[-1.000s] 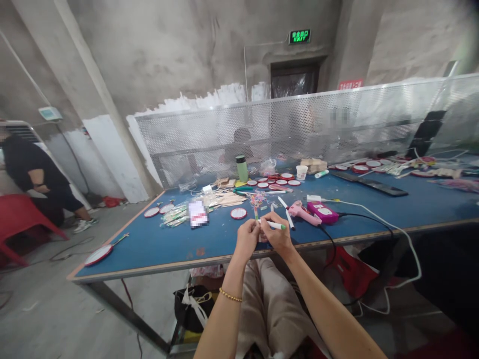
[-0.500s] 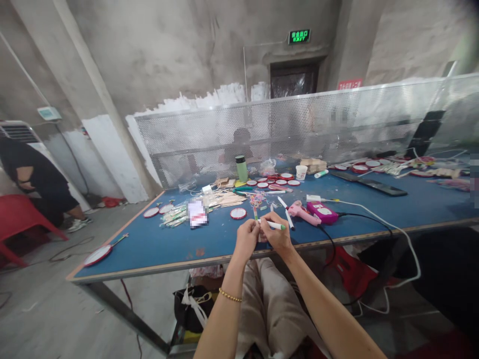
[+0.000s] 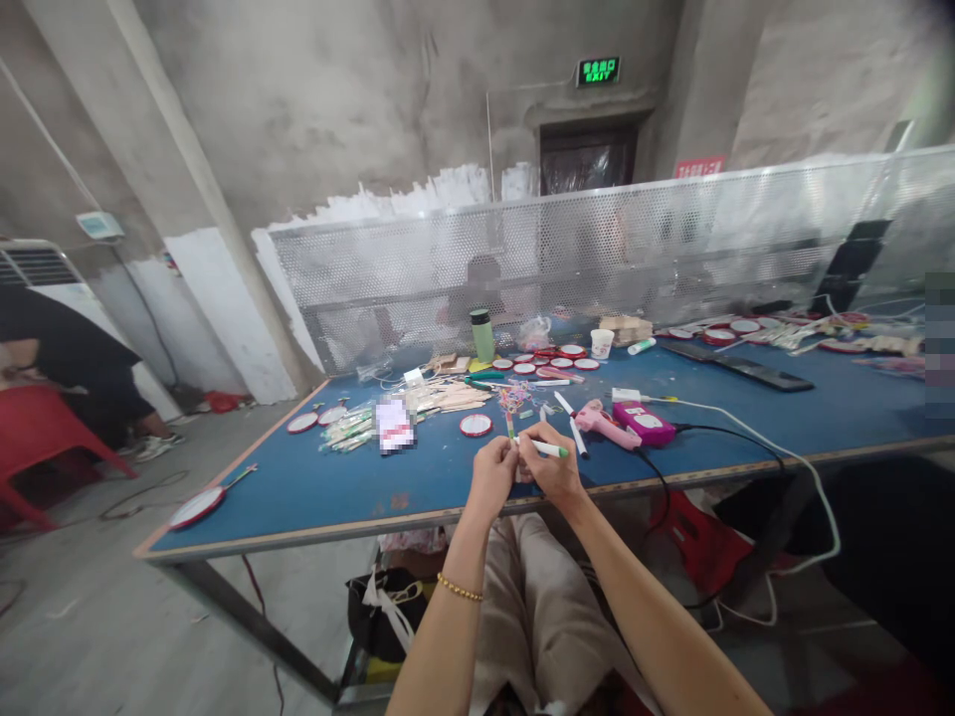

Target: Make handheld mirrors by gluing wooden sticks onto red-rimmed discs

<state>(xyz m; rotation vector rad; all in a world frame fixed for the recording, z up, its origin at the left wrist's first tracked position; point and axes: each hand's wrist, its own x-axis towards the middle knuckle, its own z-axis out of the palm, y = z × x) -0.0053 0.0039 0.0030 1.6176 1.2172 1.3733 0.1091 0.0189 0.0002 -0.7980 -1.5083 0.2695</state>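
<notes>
My right hand (image 3: 550,465) is closed on a white marker pen (image 3: 543,447) with a green end, lying across the fingers. Close against it, my left hand (image 3: 494,475) pinches a narrow stick (image 3: 510,424) with green and reddish colouring at its upper end. The two hands meet near the table's front edge, and the pen's tip is hidden between them. Just beyond lies a heap of small coloured bands (image 3: 513,398). A round white disc with a red rim (image 3: 476,426) lies to the left of the hands. More marker pens (image 3: 578,438) rest to the right.
On the blue table (image 3: 440,487) stand a green bottle (image 3: 481,336) and a paper cup (image 3: 601,344). A pink glue gun (image 3: 606,426) lies by a purple box (image 3: 643,423) with cables. Wooden sticks (image 3: 463,400) are heaped left. A person (image 3: 67,338) bends by a red chair (image 3: 56,438).
My hands and the pen stay almost where they were. At the far left, the other person has bent lower, towards the red chair.
</notes>
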